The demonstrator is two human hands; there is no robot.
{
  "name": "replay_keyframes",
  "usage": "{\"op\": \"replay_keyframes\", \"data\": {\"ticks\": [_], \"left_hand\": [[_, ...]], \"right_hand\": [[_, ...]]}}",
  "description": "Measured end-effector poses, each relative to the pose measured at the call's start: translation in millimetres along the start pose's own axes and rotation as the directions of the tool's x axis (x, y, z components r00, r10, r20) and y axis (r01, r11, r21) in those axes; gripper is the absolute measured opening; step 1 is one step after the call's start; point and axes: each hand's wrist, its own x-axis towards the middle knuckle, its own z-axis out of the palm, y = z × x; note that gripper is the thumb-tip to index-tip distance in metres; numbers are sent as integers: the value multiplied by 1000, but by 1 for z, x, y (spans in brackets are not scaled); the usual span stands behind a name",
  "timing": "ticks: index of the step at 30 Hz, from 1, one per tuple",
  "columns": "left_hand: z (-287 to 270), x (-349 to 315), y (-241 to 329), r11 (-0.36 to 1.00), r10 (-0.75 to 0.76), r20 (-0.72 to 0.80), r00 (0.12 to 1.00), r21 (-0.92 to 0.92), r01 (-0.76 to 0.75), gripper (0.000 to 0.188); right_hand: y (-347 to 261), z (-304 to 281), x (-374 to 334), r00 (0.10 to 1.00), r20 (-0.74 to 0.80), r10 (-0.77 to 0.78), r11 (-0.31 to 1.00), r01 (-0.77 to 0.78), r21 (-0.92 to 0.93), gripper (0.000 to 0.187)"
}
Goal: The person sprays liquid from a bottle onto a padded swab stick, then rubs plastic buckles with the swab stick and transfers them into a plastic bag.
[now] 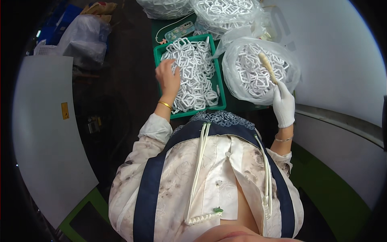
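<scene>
My bare left hand [167, 78] is over the left side of a green tray [221, 90] heaped with white rectangular plastic rings [193, 74]. Its fingers are slightly bent, thumb apart from them, and nothing shows in its grasp. On the right, my right hand [284, 105], in a white glove, is closed on the near end of a cream-coloured, rod-shaped tool [267, 66] with a ribbed part. That tool slants up and left over a clear plastic bag [229, 74] full of similar white rings [250, 72]. The gripped end is hidden by the glove.
More clear bags [250, 28] of white rings stand at the far side of the table. A phone in a patterned case [180, 31] with a white cord lies behind the tray. Pale panels [48, 129] flank both sides; wrapped bundles [82, 40] sit at far left.
</scene>
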Motion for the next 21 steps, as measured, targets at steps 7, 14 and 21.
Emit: {"op": "replay_keyframes", "data": {"ticks": [7,14,21], "left_hand": [[22,11,6,966,86,333,939,203,-160,41],[17,25,6,968,98,422,901,169,-184,37],[15,16,4,997,45,382,923,41,-65,31]], "right_hand": [[12,6,-14,997,-54,-47,996,51,80,26],[14,9,-21,999,7,42,991,-42,129,24],[4,7,-19,999,-51,-18,982,27,187,23]]}}
